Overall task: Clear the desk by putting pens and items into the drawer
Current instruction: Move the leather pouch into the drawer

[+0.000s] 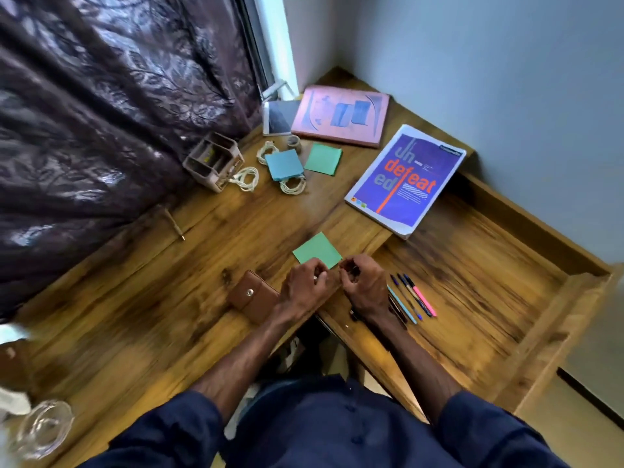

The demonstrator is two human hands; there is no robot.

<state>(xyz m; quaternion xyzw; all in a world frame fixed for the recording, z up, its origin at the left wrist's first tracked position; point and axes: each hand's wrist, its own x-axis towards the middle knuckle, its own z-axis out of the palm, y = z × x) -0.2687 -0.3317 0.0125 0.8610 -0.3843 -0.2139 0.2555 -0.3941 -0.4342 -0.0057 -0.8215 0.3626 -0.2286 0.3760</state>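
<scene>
Head view: The left hand (305, 285) and right hand (364, 285) meet knuckle to knuckle at the near edge of the worktop (135, 282). They touch the near corner of a green note pad (317, 249). The fingers of both hands are curled, but it cannot be told whether they grasp anything.

The drawer (472, 282) stands open on the right. Several pens (412, 295) lie together at its left side, just beside the right wrist. A brown wallet (251, 295) lies just left of the left wrist. One pen (175, 224) lies on the left of the worktop. A purple book (405, 180) overhangs the far edge of the drawer.
</scene>
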